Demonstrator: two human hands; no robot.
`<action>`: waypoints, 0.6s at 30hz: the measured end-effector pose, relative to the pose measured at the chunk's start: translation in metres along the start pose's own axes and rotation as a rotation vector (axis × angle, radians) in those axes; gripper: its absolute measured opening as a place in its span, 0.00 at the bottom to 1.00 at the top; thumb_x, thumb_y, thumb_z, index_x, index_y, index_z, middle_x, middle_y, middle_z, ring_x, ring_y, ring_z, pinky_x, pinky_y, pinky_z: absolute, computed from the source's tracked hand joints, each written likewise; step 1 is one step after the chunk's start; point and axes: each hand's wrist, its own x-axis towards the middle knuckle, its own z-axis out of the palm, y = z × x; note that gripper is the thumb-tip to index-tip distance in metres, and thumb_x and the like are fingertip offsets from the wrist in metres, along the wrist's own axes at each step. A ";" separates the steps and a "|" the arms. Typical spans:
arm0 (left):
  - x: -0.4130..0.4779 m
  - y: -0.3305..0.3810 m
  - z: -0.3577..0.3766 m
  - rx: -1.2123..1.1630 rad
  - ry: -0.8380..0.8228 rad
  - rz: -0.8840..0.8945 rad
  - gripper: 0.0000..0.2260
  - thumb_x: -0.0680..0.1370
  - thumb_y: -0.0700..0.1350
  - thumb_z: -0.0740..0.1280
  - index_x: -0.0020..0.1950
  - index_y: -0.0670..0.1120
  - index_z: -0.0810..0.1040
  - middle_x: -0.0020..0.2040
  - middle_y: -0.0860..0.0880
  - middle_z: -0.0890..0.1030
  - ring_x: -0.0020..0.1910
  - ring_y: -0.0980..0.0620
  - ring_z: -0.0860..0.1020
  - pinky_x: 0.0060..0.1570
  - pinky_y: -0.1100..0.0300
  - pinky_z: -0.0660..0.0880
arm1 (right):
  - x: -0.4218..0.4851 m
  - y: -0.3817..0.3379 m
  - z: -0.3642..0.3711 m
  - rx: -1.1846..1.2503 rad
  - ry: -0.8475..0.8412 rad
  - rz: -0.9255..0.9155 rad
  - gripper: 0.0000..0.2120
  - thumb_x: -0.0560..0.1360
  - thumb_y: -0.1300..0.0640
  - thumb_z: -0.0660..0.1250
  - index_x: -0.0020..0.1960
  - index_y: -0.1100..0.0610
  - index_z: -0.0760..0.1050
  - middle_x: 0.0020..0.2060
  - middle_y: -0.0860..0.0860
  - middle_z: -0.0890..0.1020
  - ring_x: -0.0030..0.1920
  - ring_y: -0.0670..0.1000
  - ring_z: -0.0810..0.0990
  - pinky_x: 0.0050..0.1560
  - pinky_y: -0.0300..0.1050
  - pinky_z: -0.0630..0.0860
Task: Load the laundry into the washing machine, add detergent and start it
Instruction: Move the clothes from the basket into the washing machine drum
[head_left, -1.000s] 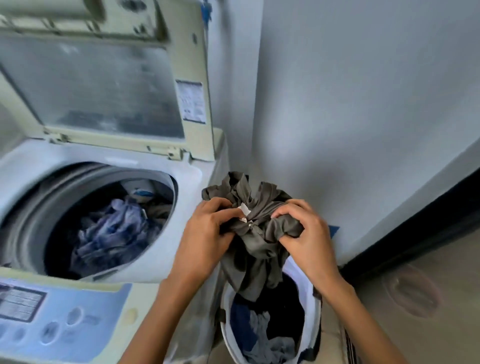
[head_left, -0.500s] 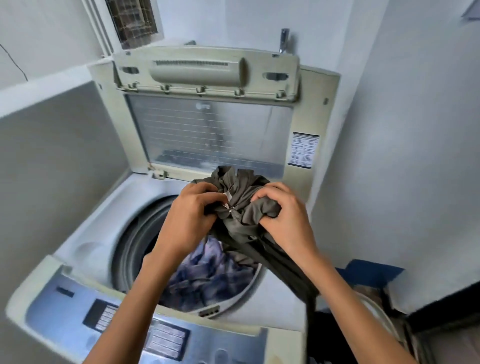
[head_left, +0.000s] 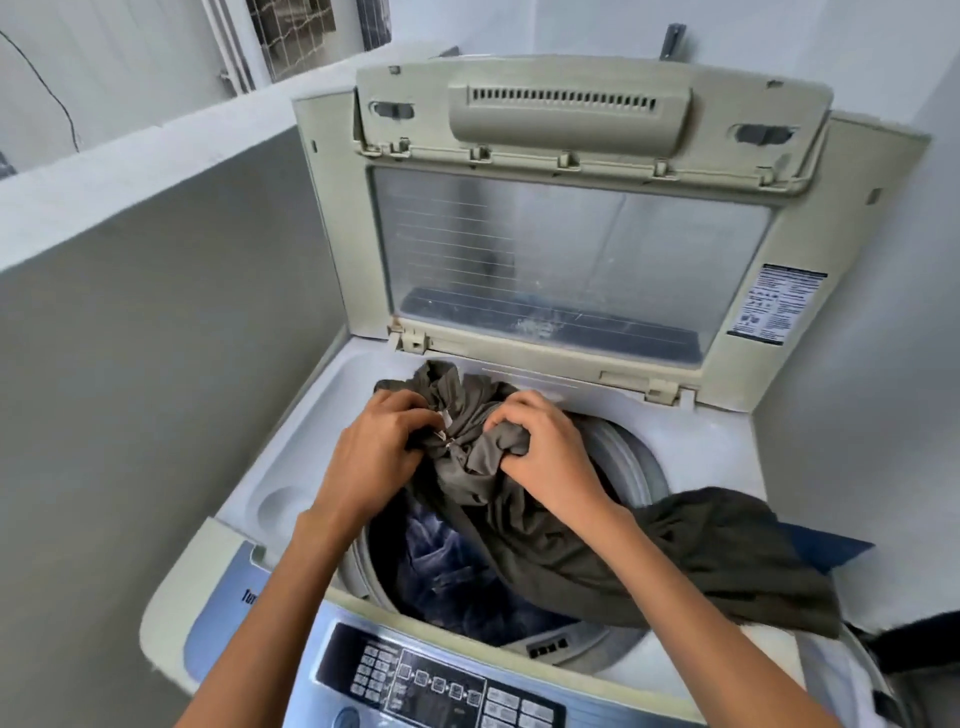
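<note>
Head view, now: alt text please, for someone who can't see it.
The left hand and right hand grip a bunched olive garment over the drum of a top-load washer, its tail trailing over the right rim. The drum holds blue laundry. The lid stands raised behind, and the control panel is nearest the camera.

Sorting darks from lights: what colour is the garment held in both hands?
Plain dark olive-grey crumpled fabric garment; head view shows it.
</note>
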 end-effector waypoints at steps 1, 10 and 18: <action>-0.005 -0.004 0.007 0.000 -0.038 -0.008 0.20 0.61 0.31 0.70 0.49 0.48 0.83 0.51 0.49 0.80 0.52 0.43 0.76 0.44 0.51 0.77 | -0.002 0.005 0.005 -0.024 -0.039 0.029 0.11 0.66 0.68 0.70 0.47 0.57 0.79 0.50 0.50 0.76 0.50 0.52 0.75 0.48 0.43 0.70; -0.023 0.006 0.040 0.025 -0.435 -0.062 0.32 0.73 0.56 0.67 0.74 0.58 0.57 0.76 0.53 0.55 0.75 0.51 0.52 0.67 0.50 0.66 | -0.029 0.045 0.017 -0.196 -0.397 0.237 0.23 0.71 0.52 0.70 0.66 0.48 0.70 0.72 0.51 0.61 0.71 0.57 0.59 0.69 0.52 0.60; -0.021 0.038 0.060 -0.009 -0.491 0.011 0.40 0.74 0.61 0.64 0.71 0.63 0.35 0.76 0.53 0.38 0.76 0.51 0.39 0.71 0.44 0.57 | -0.044 0.053 -0.011 -0.200 -0.297 0.248 0.30 0.73 0.43 0.65 0.72 0.47 0.61 0.75 0.50 0.56 0.75 0.53 0.51 0.71 0.53 0.58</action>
